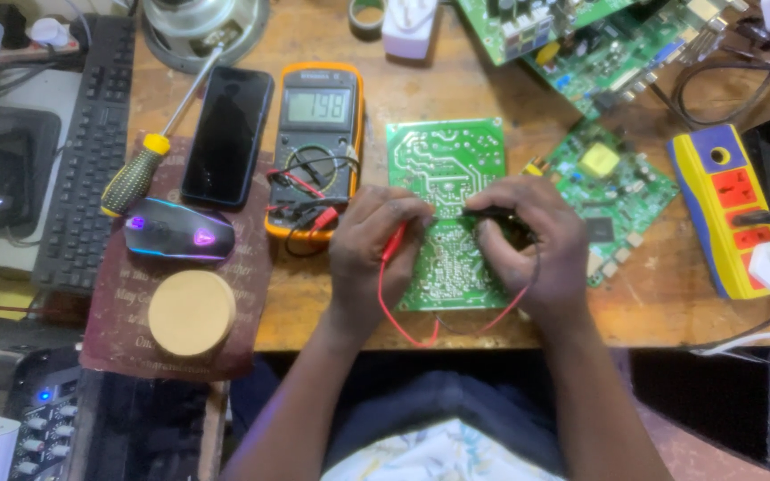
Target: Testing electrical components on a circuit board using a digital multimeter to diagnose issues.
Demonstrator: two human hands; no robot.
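On the green circuit board (446,178), both hands (376,245) (528,236) press probes.

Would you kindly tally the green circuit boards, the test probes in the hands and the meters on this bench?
Green circuit boards: 3
Test probes: 2, red in left hand, black in right hand
Multimeters: 1
Total: 6

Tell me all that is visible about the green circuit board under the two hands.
The green circuit board lies flat on the wooden table, solder side up, with pale traces and many small joints. It is rectangular, near the table's front edge, right of the yellow multimeter. The left hand holds a red probe on it; the right hand holds a black probe. Both hands cover its middle.
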